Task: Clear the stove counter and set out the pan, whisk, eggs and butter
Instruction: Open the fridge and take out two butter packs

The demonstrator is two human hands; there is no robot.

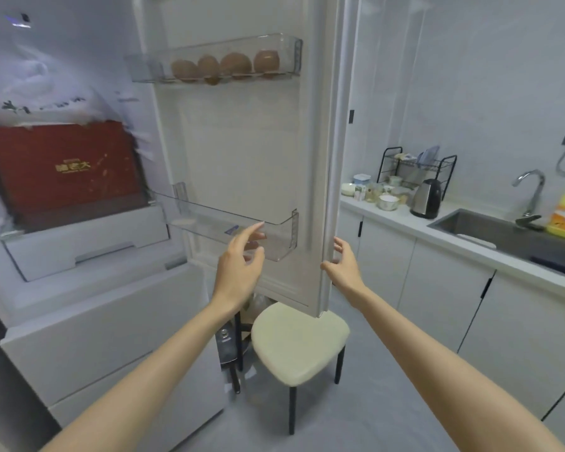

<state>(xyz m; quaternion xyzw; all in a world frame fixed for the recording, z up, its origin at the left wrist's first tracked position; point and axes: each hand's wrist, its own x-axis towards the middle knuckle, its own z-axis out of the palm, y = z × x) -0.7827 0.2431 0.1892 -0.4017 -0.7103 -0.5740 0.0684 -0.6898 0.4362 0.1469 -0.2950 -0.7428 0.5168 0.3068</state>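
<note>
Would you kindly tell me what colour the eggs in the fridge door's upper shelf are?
The eggs are brown, clearest in the head view.

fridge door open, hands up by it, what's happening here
A person stands at the open fridge door. The left hand reaches, fingers loose and empty, toward the lower door shelf. The right hand hovers at the door's outer edge, gripping nothing. Brown eggs sit untouched in the upper door shelf.

White walls (470,76) and a grey floor (388,402) are noted. A cream stool (297,344) is placed near white cabinets (437,288).
</note>
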